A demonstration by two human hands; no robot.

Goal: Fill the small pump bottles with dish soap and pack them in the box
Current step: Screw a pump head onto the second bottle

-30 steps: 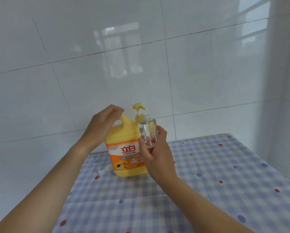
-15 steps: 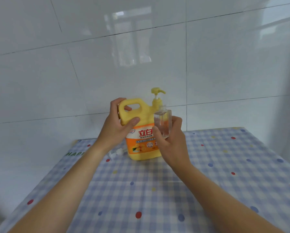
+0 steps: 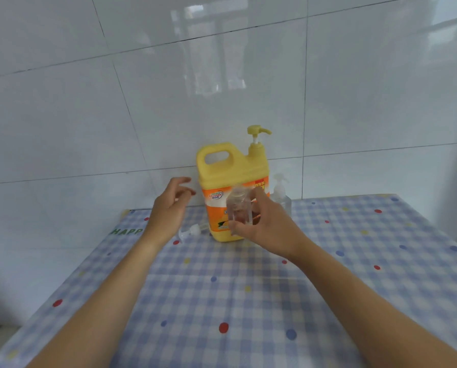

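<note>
Partly blurred clear bottle point(image 3: 239, 208) in right hand point(image 3: 270, 229), masking jug point(image 3: 230, 168)

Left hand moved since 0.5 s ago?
Yes. The left hand has come off the handle of the yellow jug; it now sits lower, left of the jug, open and holding nothing.

Both forearms: bare, extend forward from lower frame corners, converge toward centre.
Left hand point(image 3: 173, 205): raised, fingers loosely curved and spread, tips pointing up and right. Holds nothing, touches nothing.
Right hand point(image 3: 266, 228): back toward camera, thumb and fingers curled round small clear bottle point(image 3: 239, 208), bottle roughly upright.
Hands near each other, not touching.
</note>
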